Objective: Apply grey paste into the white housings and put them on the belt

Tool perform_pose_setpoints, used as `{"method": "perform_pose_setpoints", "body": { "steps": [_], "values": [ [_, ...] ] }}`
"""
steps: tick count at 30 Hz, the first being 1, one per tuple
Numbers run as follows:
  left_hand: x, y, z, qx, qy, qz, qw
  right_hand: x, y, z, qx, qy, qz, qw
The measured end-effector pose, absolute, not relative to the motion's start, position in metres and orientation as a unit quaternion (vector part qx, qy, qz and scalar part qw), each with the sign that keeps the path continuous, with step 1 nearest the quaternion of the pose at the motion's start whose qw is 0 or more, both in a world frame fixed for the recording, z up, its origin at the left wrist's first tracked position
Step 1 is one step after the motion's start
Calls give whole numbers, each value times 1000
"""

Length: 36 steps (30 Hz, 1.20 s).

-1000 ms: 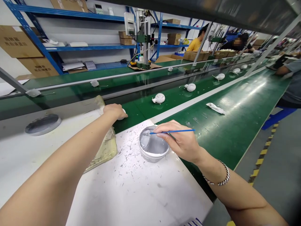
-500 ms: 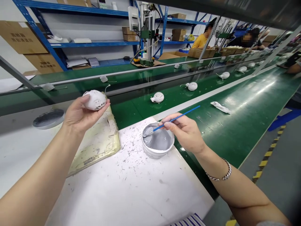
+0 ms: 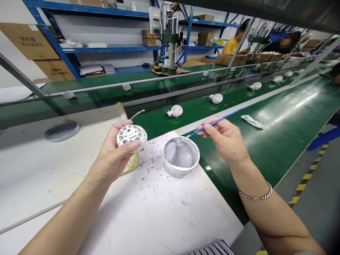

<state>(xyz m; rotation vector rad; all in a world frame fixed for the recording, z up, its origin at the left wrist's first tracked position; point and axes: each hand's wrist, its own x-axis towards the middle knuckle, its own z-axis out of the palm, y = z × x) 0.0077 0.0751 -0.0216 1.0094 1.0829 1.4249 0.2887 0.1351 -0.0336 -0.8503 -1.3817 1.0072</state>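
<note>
My left hand [image 3: 115,152] grips a round white plastic housing [image 3: 132,135], its vented face with a small label turned toward me. A short wire sticks out behind it. In my right hand [image 3: 223,136] is a thin blue paintbrush [image 3: 209,124], held in a pinch near its metal end. The brush tip reaches the far inside edge of a white tub [image 3: 178,172] of grey paste [image 3: 183,157]. This tub stands on a white board [image 3: 164,209] specked with grey bits, to the right of the housing.
A grey-coated round lid [image 3: 62,131] lies at left. More white housings [image 3: 175,111] with wires sit along the green conveyor [image 3: 156,122]. A crumpled white tube [image 3: 252,122] rests at right. A press machine [image 3: 169,39] stands behind; people work at the far right.
My left hand has moved right and nearer the tub, turning the housing so its vented face shows. The brush has lifted and shifted right, toward the tub's far edge.
</note>
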Motion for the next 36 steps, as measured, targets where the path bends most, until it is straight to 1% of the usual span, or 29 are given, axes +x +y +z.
{"method": "perform_pose_setpoints", "body": {
  "steps": [2, 6, 9, 16, 20, 24, 28, 33, 36],
  "values": [
    [11, 71, -22, 437, 451, 574, 526, 289, 138, -36, -361, -561, 463, 583],
    [16, 66, -17, 450, 463, 569, 510, 285, 142, -42, -365, -494, 534, 581],
    [19, 63, -13, 440, 467, 558, 526, 281, 143, -45, -366, -451, 578, 574],
    [20, 58, -5, 344, 474, 571, 575, 275, 143, -45, -352, -364, 657, 559],
    [23, 55, -4, 338, 485, 542, 597, 268, 131, -36, -330, -393, 636, 576],
    [29, 48, -7, 380, 468, 511, 613, 256, 107, -26, -274, -483, 567, 608],
    [35, 40, -9, 391, 460, 482, 635, 247, 86, -24, -246, -560, 508, 606],
    [36, 36, -7, 396, 442, 461, 660, 242, 77, -26, -216, -591, 491, 603],
    [35, 37, -7, 405, 435, 453, 664, 242, 76, -25, -228, -602, 474, 602]
  ]
}}
